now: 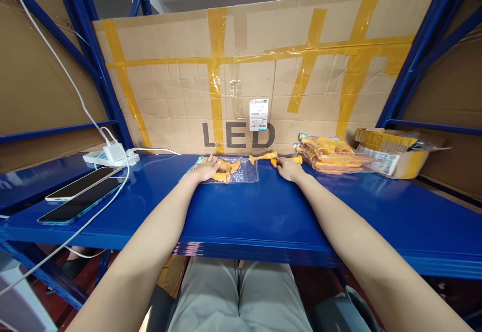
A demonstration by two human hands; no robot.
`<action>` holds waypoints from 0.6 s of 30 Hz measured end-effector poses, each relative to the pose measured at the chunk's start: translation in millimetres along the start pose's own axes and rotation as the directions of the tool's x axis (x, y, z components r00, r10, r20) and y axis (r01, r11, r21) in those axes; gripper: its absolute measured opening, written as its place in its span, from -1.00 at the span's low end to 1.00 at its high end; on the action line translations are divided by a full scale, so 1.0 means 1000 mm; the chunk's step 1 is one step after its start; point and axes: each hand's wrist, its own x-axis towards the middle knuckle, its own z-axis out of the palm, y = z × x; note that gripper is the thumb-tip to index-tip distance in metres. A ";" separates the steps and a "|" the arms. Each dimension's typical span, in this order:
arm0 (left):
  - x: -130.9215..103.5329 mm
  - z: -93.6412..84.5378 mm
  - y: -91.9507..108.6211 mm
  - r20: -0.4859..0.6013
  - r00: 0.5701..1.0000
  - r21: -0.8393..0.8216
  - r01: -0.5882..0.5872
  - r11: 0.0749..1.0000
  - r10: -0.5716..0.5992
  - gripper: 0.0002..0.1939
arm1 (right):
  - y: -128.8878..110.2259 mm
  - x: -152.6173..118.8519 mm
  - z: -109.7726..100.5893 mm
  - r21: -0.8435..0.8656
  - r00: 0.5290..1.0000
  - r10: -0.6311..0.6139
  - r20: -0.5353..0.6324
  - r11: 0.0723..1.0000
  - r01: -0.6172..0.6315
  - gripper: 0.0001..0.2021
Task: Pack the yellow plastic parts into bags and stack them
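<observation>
A clear plastic bag (pixel 246 171) with orange, horn-shaped plastic pieces (pixel 223 177) inside lies flat on the blue shelf top. My left hand (pixel 205 170) rests over the bag's left part, fingers stretched out flat, covering some of its coloured header. To the right, a loose orange piece with a flared end (pixel 262 157) lies on the shelf. My right hand (pixel 290 170) has its fingers closed over another orange plastic piece (pixel 298 159), whose ends show on both sides; its middle is hidden under the fingers.
At the right, several filled bags of orange pieces (pixel 327 155) are piled beside an open, taped cardboard box (pixel 395 153). Two phones (pixel 81 200) and a white power strip (pixel 113 155) with cables lie at the left. A tall cardboard sheet (pixel 181 91) stands behind, between blue posts.
</observation>
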 end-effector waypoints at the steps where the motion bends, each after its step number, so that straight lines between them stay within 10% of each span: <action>1: 0.001 0.001 -0.001 0.001 1.000 0.006 0.001 1.000 -0.001 -0.24 | 0.002 0.001 0.001 -0.010 1.000 0.011 0.014 1.000 -0.011 -0.51; 18: -0.005 -0.003 0.004 -0.002 0.999 -0.015 0.038 0.999 -0.038 -0.21 | -0.010 -0.011 -0.030 -0.075 0.965 0.259 0.042 0.964 -0.256 -0.60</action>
